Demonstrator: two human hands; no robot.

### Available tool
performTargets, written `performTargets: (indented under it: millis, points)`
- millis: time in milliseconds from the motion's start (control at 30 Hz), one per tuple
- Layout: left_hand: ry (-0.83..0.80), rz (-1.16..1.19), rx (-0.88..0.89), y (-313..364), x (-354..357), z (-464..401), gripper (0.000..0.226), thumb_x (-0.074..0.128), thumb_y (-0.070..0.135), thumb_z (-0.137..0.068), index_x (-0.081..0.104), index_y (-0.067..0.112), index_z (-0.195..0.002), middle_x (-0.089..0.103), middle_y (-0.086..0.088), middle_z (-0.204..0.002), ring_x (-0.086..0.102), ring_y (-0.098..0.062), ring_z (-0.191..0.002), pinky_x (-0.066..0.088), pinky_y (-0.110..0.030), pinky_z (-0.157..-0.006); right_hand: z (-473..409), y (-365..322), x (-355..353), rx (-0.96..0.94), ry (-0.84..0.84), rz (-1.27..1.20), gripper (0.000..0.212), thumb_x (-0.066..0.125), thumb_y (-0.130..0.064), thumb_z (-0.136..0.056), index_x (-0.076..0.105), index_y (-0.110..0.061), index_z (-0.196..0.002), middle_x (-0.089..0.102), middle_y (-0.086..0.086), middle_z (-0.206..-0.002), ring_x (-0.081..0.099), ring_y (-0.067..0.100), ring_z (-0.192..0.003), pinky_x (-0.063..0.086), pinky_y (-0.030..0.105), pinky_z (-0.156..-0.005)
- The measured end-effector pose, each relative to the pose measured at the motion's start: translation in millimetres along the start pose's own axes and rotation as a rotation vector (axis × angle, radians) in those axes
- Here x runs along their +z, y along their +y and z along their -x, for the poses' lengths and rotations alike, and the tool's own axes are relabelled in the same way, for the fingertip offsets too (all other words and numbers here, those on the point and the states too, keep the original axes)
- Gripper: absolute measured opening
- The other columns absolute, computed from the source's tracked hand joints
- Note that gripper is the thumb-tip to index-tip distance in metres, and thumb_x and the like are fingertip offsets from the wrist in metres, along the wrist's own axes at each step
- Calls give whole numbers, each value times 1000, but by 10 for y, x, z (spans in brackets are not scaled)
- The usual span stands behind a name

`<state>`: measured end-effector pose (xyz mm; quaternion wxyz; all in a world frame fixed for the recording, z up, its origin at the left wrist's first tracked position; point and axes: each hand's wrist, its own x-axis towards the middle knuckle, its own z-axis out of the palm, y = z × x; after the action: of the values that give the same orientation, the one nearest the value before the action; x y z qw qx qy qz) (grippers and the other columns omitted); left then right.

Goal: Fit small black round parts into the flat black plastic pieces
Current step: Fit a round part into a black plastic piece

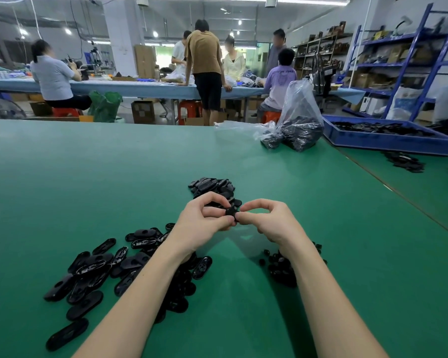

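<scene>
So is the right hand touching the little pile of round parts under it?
Apart. The head view shows the right hand raised, pinching the black piece with the left hand, above the round parts.

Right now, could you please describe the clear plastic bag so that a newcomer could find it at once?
Start at the green table and look to its far right edge, beside the blue tray. The clear plastic bag stands there, open at the top and part filled with black parts; every other pile of parts on the table lies loose.

Above the green surface (88,177), the left hand (204,220) and right hand (269,220) pinch one flat black piece (230,213) between them. Loose flat pieces (93,270) lie at eight o'clock, small round parts (279,267) at four, another heap (212,187) at twelve.
</scene>
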<state>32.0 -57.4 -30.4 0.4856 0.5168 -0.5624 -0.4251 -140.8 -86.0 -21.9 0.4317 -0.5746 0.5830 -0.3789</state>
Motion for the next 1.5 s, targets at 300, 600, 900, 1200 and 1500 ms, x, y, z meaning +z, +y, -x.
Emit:
performTargets:
  millis: [300,600,900,1200,1500]
  points:
    - [-22,81,-67,24,18,3,17,67,-5,-88,72,6,-101,76,-17,-85,69,-16,-76,60,-23,-80,10,58,1,-27,-66,-69,20,90,-34,-74,77,-19,-78,60,-11,-58,43,-1,-43,29,9,-41]
    - [-3,139,-148,-4,1,-30,18,68,-9,-86,72,5,-96,77,-13,-84,73,-14,-74,56,-17,-70,-28,44,9,-52,-92,-2,8,83,-20,-78,76,-20,-78,57,-21,-47,49,-8,-42,31,5,-42]
    - [6,99,-131,-26,21,-35,16,73,-5,-84,73,8,-94,77,-11,-80,73,-13,-72,55,-16,-69,-31,62,62,-71,-9,74,8,83,-25,-74,76,-23,-71,63,-16,-57,55,4,-58,39,8,-47]
    - [23,115,-142,-17,61,-28,14,73,-6,-85,71,7,-90,76,-9,-77,72,-12,-68,55,-16,-66,-26,81,93,-105,0,58,16,87,-24,-71,72,-19,-73,62,-13,-56,51,-1,-47,38,10,-47]
    - [16,-348,141,-15,-100,-42,21,78,11,-82,75,27,-95,77,10,-92,71,-5,-81,52,-14,-78,-38,106,2,-61,-93,-170,10,83,-21,-82,75,-18,-87,52,-10,-55,38,10,-49,33,19,-47]
